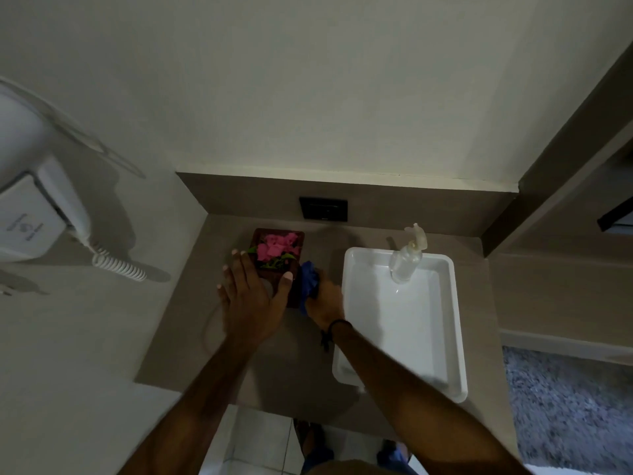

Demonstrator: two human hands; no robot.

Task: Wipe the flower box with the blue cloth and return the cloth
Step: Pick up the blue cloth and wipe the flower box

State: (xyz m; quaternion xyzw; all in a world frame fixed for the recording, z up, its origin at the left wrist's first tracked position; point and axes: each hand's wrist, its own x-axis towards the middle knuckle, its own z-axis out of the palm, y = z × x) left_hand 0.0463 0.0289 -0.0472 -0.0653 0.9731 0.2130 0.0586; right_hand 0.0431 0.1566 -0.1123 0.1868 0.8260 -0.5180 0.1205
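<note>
A: What is furthest left, beyond the hands?

B: A wall-mounted hair dryer (37, 214) with a coiled cord, well apart from the left hand (251, 299).

A: And that hand?

B: It lies open, fingers spread, over the near end of the flower box (279, 255), thumb on the box's right edge. The dark wooden box holds pink flowers and green leaves and sits on the beige counter (191, 320), just beyond the palm.

A: Where is the blue cloth (309, 281)?

B: Bunched in the right hand (325, 299), which is closed around it and presses it against the box's right side, just beside the left thumb.

A: To the right of that?

B: A white tray (455, 323), with a clear pump bottle (406, 260) standing at its far end. The right forearm crosses the tray's near corner.
</note>
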